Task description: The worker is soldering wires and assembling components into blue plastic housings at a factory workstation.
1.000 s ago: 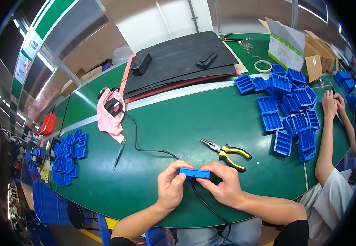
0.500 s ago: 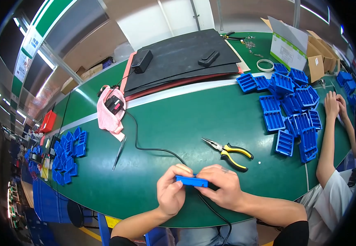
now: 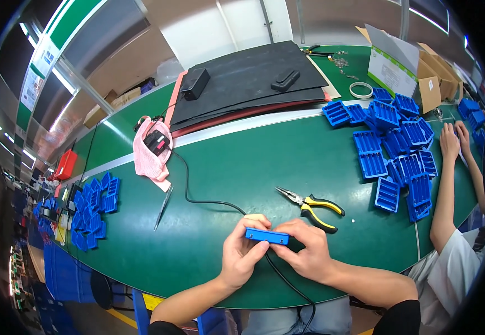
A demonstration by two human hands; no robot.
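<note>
Between my two hands, above the near edge of the green table, is a blue plastic battery holder [image 3: 267,236], its narrow side facing me. My left hand [image 3: 241,254] grips its left end, the thumb on the near side and the fingers behind. At the other end my right hand [image 3: 305,251] is closed on the holder with thumb and fingers. Long-nose pliers [image 3: 309,207] with yellow and black handles lie just beyond my right hand. A black cable [image 3: 214,203] passes behind and under my hands.
A heap of blue battery holders [image 3: 388,192] lies on the right, another pile [image 3: 89,215] at the far left. Tweezers [image 3: 163,207] and a pink cloth [image 3: 150,153] are left of centre. Black sheets [image 3: 242,84] are stacked at the back. A co-worker's hands [image 3: 455,139] work at right.
The battery holder has tilted in my hands, so more of its long side faces me. My left thumb has slid toward its lower edge. Both hands still hold it.
</note>
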